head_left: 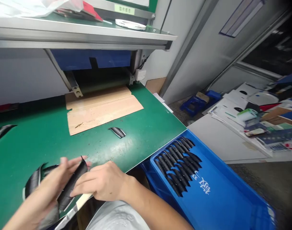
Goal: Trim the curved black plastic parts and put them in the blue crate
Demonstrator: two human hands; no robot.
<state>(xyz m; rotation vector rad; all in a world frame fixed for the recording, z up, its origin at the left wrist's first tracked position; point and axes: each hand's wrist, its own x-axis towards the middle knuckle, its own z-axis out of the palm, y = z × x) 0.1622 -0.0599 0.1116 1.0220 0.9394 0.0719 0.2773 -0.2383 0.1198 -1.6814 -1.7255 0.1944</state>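
My left hand (48, 188) and my right hand (101, 183) meet at the near edge of a green table (148, 124). Between them they hold a long, narrow, curved black part (72, 184) with a woven sheen. The left hand's fingers wrap it from the left; the right hand's fingers press on it from the right. More such black parts (33, 182) lie on the table just left of the left hand. Another single curved black part (117, 132) lies farther out on the green surface.
A blue plastic crate (222, 198) to my right holds several black parts (178, 163) in rows. A sheet of cardboard (100, 108) lies under a metal shelf (83, 32). One more black part (2, 131) sits at the far left. Cluttered boxes and papers (261, 121) lie at the right.
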